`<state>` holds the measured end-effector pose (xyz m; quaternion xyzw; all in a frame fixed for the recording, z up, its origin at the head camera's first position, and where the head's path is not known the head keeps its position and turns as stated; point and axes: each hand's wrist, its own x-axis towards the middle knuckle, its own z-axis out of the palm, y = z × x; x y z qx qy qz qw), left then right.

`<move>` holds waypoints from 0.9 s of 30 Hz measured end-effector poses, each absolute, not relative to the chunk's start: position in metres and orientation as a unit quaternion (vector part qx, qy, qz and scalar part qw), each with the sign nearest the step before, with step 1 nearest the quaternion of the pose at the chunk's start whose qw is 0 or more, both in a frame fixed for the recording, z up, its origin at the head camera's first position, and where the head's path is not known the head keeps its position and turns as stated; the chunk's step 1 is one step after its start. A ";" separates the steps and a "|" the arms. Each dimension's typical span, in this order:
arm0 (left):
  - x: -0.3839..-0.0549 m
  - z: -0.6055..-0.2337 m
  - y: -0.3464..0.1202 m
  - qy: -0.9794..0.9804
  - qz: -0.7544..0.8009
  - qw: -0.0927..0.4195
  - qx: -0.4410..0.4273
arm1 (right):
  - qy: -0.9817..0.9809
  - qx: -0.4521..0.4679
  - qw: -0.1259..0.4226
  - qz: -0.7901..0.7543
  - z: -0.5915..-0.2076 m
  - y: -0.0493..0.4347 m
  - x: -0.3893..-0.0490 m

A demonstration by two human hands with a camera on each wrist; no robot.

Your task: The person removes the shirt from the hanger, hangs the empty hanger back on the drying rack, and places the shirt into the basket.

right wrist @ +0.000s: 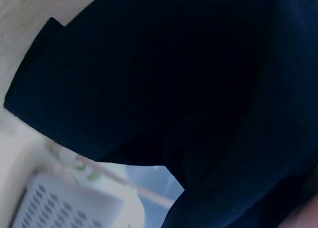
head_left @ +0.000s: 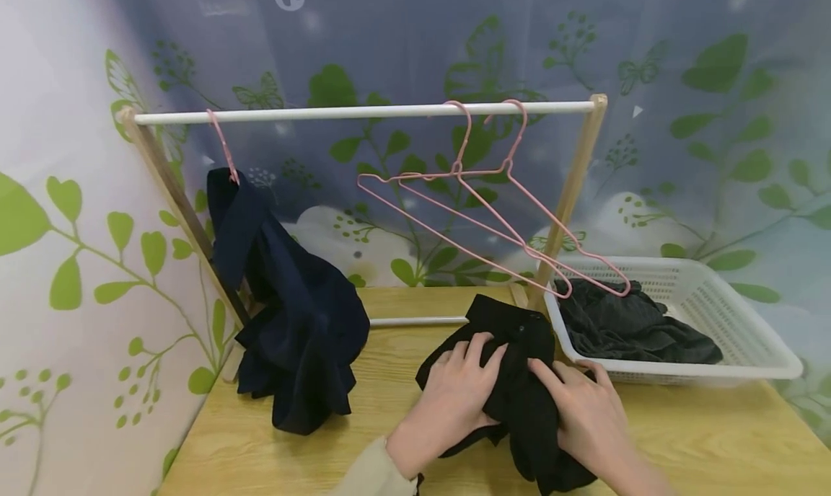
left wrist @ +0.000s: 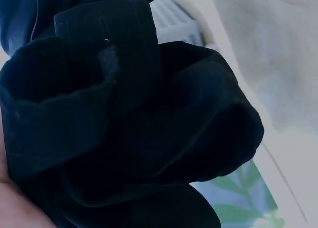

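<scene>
In the head view a black shirt [head_left: 522, 381] is bunched up over the wooden table, its stiff band with a small button at the far end. My left hand [head_left: 454, 381] grips its left side, fingers spread over the cloth. My right hand [head_left: 584, 409] holds the right side, and cloth hangs below it. Folds of the black shirt [left wrist: 134, 123] fill the left wrist view, where a buttonholed band and open loops of fabric show. Dark cloth also covers most of the right wrist view, hiding the fingers there.
A rack with a white rail [head_left: 363, 112] stands behind. Two bare pink hangers [head_left: 480, 171] hang at its right, a dark navy garment [head_left: 299, 316] on another hanger at its left. Right of the rack, a white basket [head_left: 714, 316] holds dark grey clothing [head_left: 630, 326].
</scene>
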<state>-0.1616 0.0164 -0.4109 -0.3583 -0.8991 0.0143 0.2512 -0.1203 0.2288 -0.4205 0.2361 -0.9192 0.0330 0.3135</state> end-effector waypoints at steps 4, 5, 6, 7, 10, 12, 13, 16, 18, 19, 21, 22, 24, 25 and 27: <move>-0.162 -0.398 0.037 -0.895 0.018 0.241 -0.375 | -0.913 0.229 0.333 0.053 -0.413 0.253 -0.113; -0.162 -0.395 0.043 -0.895 0.019 0.236 -0.379 | -0.912 0.226 0.337 0.056 -0.413 0.259 -0.111; -0.163 -0.393 0.049 -0.894 0.020 0.229 -0.384 | -0.911 0.223 0.343 0.057 -0.412 0.265 -0.110; -0.164 -0.391 0.056 -0.893 0.021 0.224 -0.389 | -0.911 0.218 0.346 0.059 -0.411 0.271 -0.108; -0.167 -0.385 0.075 -0.892 0.022 0.209 -0.401 | -0.914 0.202 0.347 0.056 -0.408 0.288 -0.104; -0.170 -0.383 0.087 -0.888 0.022 0.208 -0.409 | -0.920 0.189 0.339 0.057 -0.405 0.298 -0.101; -0.171 -0.382 0.093 -0.886 0.021 0.209 -0.413 | -0.924 0.179 0.333 0.056 -0.402 0.303 -0.100; -0.176 -0.380 0.109 -0.879 0.008 0.222 -0.423 | -0.930 0.160 0.326 0.054 -0.395 0.317 -0.097; -0.180 -0.379 0.120 -0.875 -0.005 0.230 -0.427 | -0.932 0.147 0.329 0.045 -0.389 0.327 -0.097; -0.182 -0.378 0.126 -0.873 -0.011 0.233 -0.428 | -0.929 0.145 0.337 0.037 -0.387 0.331 -0.098; -0.185 -0.379 0.138 -0.871 -0.024 0.236 -0.429 | -0.926 0.147 0.346 0.025 -0.381 0.343 -0.098; -0.187 -0.380 0.143 -0.872 -0.030 0.236 -0.428 | -0.924 0.146 0.352 0.016 -0.379 0.347 -0.100; -0.190 -0.382 0.154 -0.875 -0.041 0.232 -0.423 | -0.923 0.147 0.355 0.000 -0.374 0.355 -0.104; -0.192 -0.383 0.158 -0.876 -0.048 0.232 -0.420 | -0.923 0.147 0.355 -0.007 -0.371 0.359 -0.106; -0.195 -0.385 0.167 -0.879 -0.063 0.235 -0.410 | -0.926 0.144 0.348 -0.022 -0.366 0.367 -0.112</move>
